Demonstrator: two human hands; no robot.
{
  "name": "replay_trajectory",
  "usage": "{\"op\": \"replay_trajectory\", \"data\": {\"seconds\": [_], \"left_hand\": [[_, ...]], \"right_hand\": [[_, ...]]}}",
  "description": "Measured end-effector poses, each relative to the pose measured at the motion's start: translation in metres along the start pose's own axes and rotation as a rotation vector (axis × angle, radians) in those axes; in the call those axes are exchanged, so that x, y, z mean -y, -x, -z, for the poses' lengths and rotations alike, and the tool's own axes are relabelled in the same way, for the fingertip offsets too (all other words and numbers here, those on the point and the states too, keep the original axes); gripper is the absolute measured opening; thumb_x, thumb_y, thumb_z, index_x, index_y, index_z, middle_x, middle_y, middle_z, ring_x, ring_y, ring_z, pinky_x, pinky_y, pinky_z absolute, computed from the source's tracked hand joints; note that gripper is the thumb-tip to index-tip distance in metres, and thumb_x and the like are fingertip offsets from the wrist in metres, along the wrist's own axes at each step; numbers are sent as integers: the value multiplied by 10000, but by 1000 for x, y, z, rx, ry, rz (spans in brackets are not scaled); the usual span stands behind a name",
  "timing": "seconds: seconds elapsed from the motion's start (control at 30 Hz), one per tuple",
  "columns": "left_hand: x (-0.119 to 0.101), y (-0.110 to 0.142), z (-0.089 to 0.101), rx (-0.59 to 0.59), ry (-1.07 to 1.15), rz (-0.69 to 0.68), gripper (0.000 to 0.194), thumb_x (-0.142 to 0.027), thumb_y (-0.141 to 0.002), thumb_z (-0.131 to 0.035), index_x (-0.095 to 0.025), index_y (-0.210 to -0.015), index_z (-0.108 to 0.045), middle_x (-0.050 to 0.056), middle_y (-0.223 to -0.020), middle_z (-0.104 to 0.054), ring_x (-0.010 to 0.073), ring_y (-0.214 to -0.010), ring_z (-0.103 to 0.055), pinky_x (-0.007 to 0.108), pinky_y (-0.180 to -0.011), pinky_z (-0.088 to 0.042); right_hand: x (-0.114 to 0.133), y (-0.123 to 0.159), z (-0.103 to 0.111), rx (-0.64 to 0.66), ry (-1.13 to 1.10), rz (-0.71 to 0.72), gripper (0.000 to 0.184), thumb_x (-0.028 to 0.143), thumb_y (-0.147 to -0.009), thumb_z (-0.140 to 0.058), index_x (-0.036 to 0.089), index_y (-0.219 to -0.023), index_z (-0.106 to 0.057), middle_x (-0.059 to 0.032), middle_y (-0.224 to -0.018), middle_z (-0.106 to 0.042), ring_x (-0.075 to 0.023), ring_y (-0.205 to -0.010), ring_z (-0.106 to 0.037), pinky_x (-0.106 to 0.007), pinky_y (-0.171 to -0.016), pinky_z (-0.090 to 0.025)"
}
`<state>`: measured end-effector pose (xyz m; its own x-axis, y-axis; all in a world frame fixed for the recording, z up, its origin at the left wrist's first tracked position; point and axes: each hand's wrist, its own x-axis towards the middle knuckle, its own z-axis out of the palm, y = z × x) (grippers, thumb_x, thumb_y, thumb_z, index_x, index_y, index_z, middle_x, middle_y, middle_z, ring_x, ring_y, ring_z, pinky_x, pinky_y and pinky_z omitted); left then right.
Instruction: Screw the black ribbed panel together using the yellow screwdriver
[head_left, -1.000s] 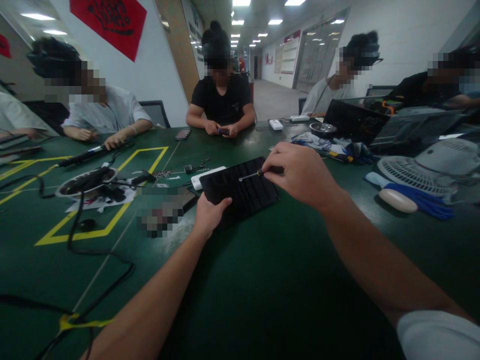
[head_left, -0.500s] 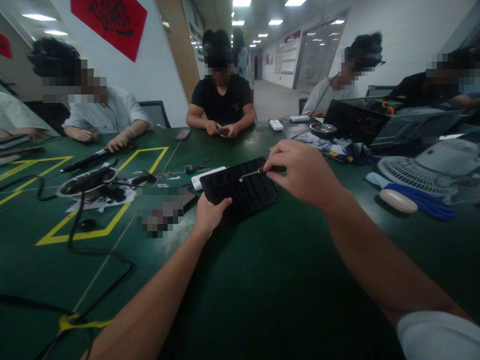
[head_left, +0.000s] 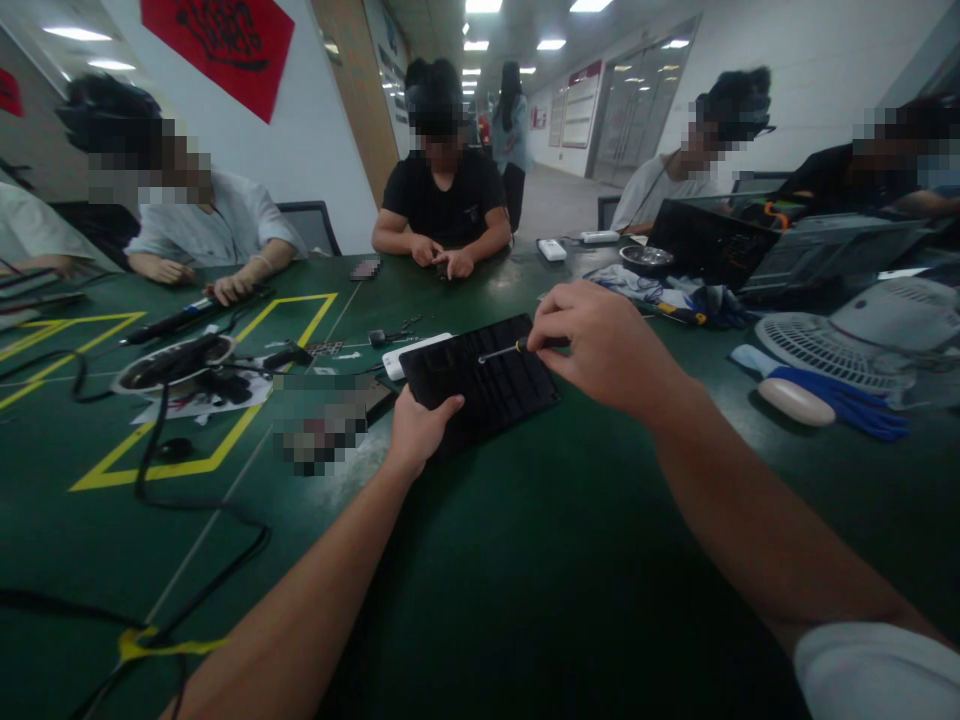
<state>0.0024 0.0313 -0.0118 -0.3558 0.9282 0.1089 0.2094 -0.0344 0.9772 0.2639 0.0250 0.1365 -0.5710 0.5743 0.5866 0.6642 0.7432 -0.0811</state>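
Observation:
A flat black panel [head_left: 517, 385] with a ribbed or reflective face is tilted above the green table. My left hand [head_left: 424, 425] grips its near left corner, thumb on top and fingers hidden beneath. Pinched in my right hand [head_left: 592, 340] is a thin screwdriver [head_left: 504, 351] with a dark handle and a yellow ring. Its shaft points left across the panel, and the tip meets a small pale round spot [head_left: 482, 360], too small to make out. Behind the panel lies a white power strip [head_left: 411, 356], partly covered.
To the left, a metal bowl [head_left: 124, 385] holds black parts, with cables and yellow tape [head_left: 217, 465] around it. A white fan [head_left: 847, 335], blue glove [head_left: 855, 405] and pale computer mouse [head_left: 796, 401] lie right. Several people sit around the table [head_left: 525, 600].
My hands, the panel and the screwdriver stay almost in place. Across the table, a seated person's hands shift lower, and a person in the background has moved right.

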Motion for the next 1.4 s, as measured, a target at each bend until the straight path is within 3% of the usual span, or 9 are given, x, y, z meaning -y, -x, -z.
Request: {"op": "replay_trajectory", "data": {"seconds": [1.4], "left_hand": [[-1, 0, 0, -5, -31, -25, 502, -225, -695, -915, -195, -1146, -699, 115, -1172, -784, 325, -1111, -750, 556, -1056, -577]], "right_hand": [[2, -2, -2, 75, 70, 1, 208, 73, -909, -614, 182, -835, -775, -95, -1016, -705, -254, -977, -567, -382, -772, -379]]}}
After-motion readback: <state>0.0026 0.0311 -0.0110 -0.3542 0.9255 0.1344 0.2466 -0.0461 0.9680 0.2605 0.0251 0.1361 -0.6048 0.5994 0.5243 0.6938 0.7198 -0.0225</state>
